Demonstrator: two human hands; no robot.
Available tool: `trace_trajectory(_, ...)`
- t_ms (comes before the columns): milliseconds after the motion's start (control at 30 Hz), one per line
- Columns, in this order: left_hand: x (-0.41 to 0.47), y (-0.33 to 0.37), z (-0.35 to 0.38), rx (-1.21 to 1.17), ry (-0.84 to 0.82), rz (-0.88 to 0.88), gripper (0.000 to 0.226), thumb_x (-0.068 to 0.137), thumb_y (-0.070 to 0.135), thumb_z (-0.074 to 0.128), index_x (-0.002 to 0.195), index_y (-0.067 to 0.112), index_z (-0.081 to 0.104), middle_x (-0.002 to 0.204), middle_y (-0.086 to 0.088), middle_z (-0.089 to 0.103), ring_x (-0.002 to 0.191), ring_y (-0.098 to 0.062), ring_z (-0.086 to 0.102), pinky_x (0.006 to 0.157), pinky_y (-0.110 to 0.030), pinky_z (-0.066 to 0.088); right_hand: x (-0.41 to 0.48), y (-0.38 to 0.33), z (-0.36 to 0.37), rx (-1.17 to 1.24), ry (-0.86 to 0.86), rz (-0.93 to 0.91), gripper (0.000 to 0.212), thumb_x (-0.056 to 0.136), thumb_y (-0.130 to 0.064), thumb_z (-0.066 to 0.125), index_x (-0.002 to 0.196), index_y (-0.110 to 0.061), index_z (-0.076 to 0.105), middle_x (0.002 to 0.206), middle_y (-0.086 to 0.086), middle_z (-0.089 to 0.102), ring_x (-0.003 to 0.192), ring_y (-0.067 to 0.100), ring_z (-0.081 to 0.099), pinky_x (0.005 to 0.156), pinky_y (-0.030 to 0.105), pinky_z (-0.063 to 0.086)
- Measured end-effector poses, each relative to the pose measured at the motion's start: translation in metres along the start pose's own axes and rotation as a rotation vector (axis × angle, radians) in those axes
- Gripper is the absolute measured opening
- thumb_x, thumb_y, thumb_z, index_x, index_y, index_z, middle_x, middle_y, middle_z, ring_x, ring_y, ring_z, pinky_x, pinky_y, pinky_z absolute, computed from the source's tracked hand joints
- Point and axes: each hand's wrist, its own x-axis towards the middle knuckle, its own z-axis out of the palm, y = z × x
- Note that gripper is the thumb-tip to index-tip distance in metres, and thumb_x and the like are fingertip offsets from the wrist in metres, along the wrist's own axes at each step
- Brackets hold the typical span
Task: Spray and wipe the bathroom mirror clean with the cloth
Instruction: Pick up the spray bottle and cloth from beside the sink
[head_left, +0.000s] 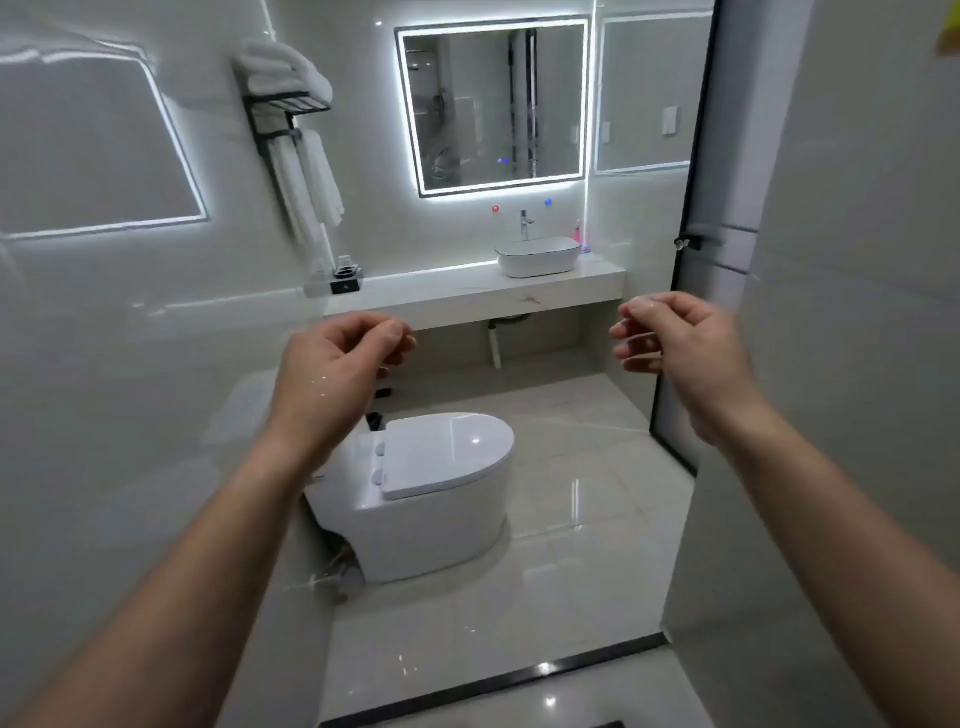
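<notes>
The bathroom mirror hangs on the far wall, square, with a lit white border. Both my arms reach forward at the doorway, well short of it. My left hand is raised in mid air with its fingers loosely curled and nothing in it. My right hand is held level with it, fingers bent and apart, also holding nothing. A small pink bottle stands on the counter right of the basin; I cannot tell if it is a sprayer. No cleaning cloth shows.
A white basin with a tap sits on the counter under the mirror. A toilet stands on the left of the floor. White towels lie on a black wall rack. A black-framed glass door edges the right.
</notes>
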Motion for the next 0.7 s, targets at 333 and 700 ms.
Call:
trace_trajectory(333,0.104,-0.064,0.118,-0.059,-0.047,-0.074,0.019,0.093,0.016,0.055,0.085,0.023,0.07,0.086,0.002,0.073,0.08,-0.01,0.067,0.073,-0.019,0.052,0.118,0.063,-0.031,-0.063,0.061,0.11,0.015,0.083,-0.015,0.057,0.069,-0.018,0.062,0.065,0.003,0.063,0.047,0.008,0.056,0.05,0.021,0.046)
trace_trajectory(700,0.279,-0.149,0.197,-0.732,-0.211,-0.507,0.049,0.103,0.036,0.025,0.109,0.007,0.063,0.104,-0.015,0.072,0.097,-0.025,0.069,0.085,-0.038,0.053,0.283,0.117,-0.002,-0.149,0.129,0.085,0.016,0.084,-0.013,0.057,0.069,-0.015,0.063,0.066,0.005,0.064,0.045,0.006,0.056,0.055,0.025,0.047)
